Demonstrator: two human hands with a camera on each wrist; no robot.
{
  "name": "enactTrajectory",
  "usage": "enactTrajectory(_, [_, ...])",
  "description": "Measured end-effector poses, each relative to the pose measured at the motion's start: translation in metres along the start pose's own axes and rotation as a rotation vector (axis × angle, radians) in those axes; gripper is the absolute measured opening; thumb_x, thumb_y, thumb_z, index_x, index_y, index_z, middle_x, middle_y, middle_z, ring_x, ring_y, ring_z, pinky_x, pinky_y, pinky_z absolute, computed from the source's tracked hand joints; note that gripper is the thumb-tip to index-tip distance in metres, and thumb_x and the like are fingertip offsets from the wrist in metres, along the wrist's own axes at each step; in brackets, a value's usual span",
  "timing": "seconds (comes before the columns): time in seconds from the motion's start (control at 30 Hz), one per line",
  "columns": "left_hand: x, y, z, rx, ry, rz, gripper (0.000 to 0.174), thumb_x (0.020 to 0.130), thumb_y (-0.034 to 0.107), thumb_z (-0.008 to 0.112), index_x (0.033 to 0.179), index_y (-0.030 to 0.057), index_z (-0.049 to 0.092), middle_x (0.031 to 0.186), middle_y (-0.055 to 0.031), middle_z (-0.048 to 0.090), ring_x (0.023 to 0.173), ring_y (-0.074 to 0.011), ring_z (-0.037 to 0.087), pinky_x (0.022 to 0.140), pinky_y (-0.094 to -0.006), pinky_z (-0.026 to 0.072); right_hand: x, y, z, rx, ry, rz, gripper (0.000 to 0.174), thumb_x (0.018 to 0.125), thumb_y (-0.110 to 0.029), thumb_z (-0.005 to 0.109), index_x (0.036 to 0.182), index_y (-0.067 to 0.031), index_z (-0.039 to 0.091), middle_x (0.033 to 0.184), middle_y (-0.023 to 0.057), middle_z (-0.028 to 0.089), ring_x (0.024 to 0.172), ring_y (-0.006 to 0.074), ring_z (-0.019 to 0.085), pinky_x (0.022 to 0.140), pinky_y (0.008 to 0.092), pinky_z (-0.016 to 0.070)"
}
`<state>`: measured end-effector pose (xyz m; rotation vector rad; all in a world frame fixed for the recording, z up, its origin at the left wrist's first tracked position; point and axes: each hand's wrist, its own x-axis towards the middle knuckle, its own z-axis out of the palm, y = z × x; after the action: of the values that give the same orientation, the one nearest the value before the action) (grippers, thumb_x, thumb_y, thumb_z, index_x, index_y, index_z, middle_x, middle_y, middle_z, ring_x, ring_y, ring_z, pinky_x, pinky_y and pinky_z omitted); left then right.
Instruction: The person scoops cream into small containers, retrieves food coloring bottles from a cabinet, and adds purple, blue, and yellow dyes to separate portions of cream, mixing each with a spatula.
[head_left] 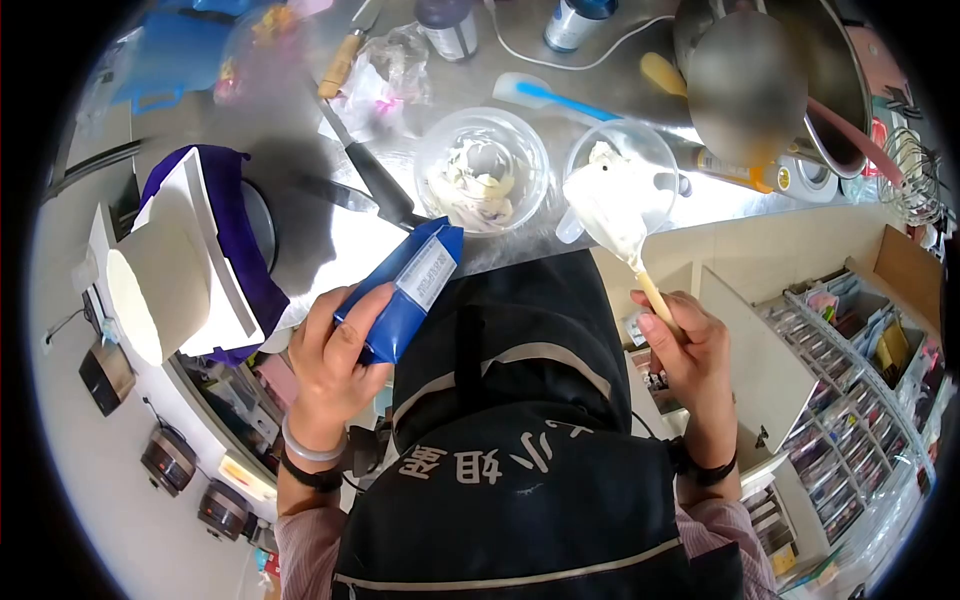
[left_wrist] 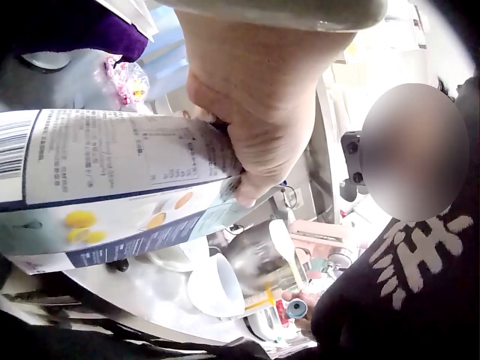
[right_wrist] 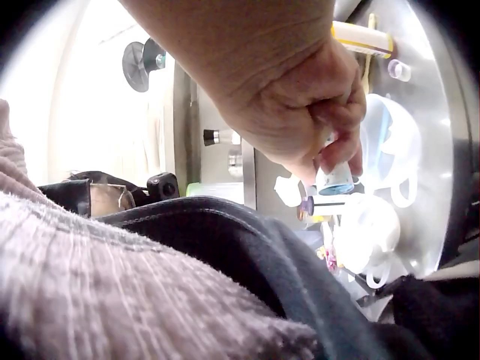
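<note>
Slim gap between 2 vessels, plastic tub (head_left: 433, 150) and clear jug (head_left: 664, 165). Blocked above the jug's mouth by the cream-coated spatula (head_left: 608, 205). Hemmed in at the tub's left by the dark-shafted tool (head_left: 375, 175) and blue carton (head_left: 400, 300). Crossed beyond by the blue-handled spatula (head_left: 570, 103), then the white cord (head_left: 575, 67). Obstructed far right by the steel bowl (head_left: 838, 65). Wider room over the apron (head_left: 510, 330), between left hand (head_left: 335, 360) and right hand (head_left: 690, 350).

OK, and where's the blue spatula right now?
In the head view, the blue spatula lies at upper centre on the metal counter, just beyond the clear bowl, its handle running right towards the clear jug.
</note>
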<state>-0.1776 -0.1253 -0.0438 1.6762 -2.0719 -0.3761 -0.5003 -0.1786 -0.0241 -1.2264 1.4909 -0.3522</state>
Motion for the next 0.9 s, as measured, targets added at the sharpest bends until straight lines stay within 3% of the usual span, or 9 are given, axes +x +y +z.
enactTrajectory(0.3, [0.002,-0.001,0.001,-0.021,-0.039,-0.016,0.057,0.056,0.004,0.069,0.112,0.0121,0.062,0.093,-0.0119,0.056,0.072,-0.0284,0.060,0.059,-0.0347,0.0500,0.002,0.002,0.001,-0.080,0.008,-0.030,0.022,0.087,-0.017,0.065,0.103,-0.0028,0.066,0.075,0.0028,0.057,0.048,0.0065,0.048,0.046,0.0223,0.0370])
enactTrajectory(0.4, [0.001,0.000,0.000,-0.032,-0.030,-0.027,0.055,0.056,0.004,0.069,0.111,0.0112,0.063,0.094,-0.0131,0.057,0.074,-0.0292,0.060,0.060,-0.0346,0.0501,0.002,0.002,0.002,-0.033,-0.007,-0.057,0.021,0.088,-0.009,0.061,0.104,0.0029,0.065,0.077,0.0021,0.056,0.049,0.0036,0.046,0.045,0.0182,0.0357])
enactTrajectory(0.47, [-0.003,-0.001,-0.004,-0.056,0.000,-0.022,0.053,0.057,0.004,0.069,0.110,0.0102,0.063,0.095,-0.0142,0.058,0.075,-0.0297,0.061,0.061,-0.0342,0.0503,0.001,0.000,0.003,-0.019,0.009,-0.008,0.021,0.086,-0.016,0.065,0.103,-0.0028,0.066,0.074,0.0030,0.057,0.047,0.0069,0.048,0.046,0.0231,0.0367])
enactTrajectory(0.57, [-0.017,-0.004,-0.013,-0.102,0.030,-0.006,0.046,0.064,0.007,0.071,0.109,0.0081,0.060,0.099,-0.0182,0.060,0.081,-0.0310,0.062,0.067,-0.0340,0.0513,0.001,0.001,0.004,-0.023,0.016,-0.018,0.021,0.087,-0.016,0.065,0.103,-0.0025,0.066,0.074,0.0032,0.057,0.047,0.0069,0.048,0.045,0.0230,0.0364])
enactTrajectory(0.67, [-0.041,-0.008,-0.019,-0.187,0.154,-0.037,0.061,0.070,0.013,0.074,0.123,0.0047,0.044,0.108,-0.0248,0.055,0.096,-0.0351,0.055,0.084,-0.0433,0.0433,0.001,-0.002,0.005,-0.037,0.004,-0.001,0.021,0.086,-0.015,0.065,0.103,-0.0016,0.066,0.076,0.0037,0.058,0.048,0.0065,0.049,0.045,0.0221,0.0372])
enactTrajectory(0.77, [-0.046,-0.017,-0.012,-0.144,0.463,-0.053,0.063,0.079,0.019,0.068,0.131,0.0043,0.038,0.123,-0.0235,0.047,0.107,-0.0320,0.049,0.093,-0.0445,0.0390,0.001,-0.003,0.008,0.009,0.011,0.032,0.021,0.086,-0.013,0.064,0.104,-0.0009,0.066,0.077,0.0038,0.059,0.049,0.0061,0.049,0.045,0.0212,0.0381])
enactTrajectory(0.8, [-0.041,-0.016,-0.014,-0.077,0.528,-0.107,0.061,0.081,0.018,0.067,0.131,-0.0001,0.038,0.126,-0.0210,0.047,0.112,-0.0310,0.048,0.097,-0.0448,0.0366,0.002,-0.004,0.008,-0.007,0.009,-0.019,0.021,0.086,-0.011,0.064,0.104,-0.0005,0.066,0.079,0.0038,0.059,0.050,0.0057,0.049,0.045,0.0201,0.0392])
enactTrajectory(0.83, [-0.035,-0.018,-0.011,-0.027,0.644,-0.194,0.060,0.075,0.011,0.072,0.125,0.0005,0.042,0.111,-0.0205,0.053,0.099,-0.0321,0.053,0.089,-0.0405,0.0411,0.002,-0.005,0.009,-0.004,-0.003,-0.044,0.021,0.086,-0.011,0.064,0.104,-0.0005,0.066,0.079,0.0038,0.059,0.050,0.0057,0.049,0.045,0.0201,0.0392])
enactTrajectory(0.9, [-0.011,-0.028,-0.002,0.001,0.808,-0.289,0.057,0.072,0.001,0.072,0.123,-0.0030,0.046,0.112,-0.0178,0.053,0.101,-0.0280,0.054,0.090,-0.0387,0.0429,0.001,-0.006,0.010,0.005,0.015,0.018,0.021,0.086,-0.010,0.064,0.104,-0.0003,0.066,0.079,0.0035,0.059,0.051,0.0054,0.049,0.046,0.0196,0.0400])
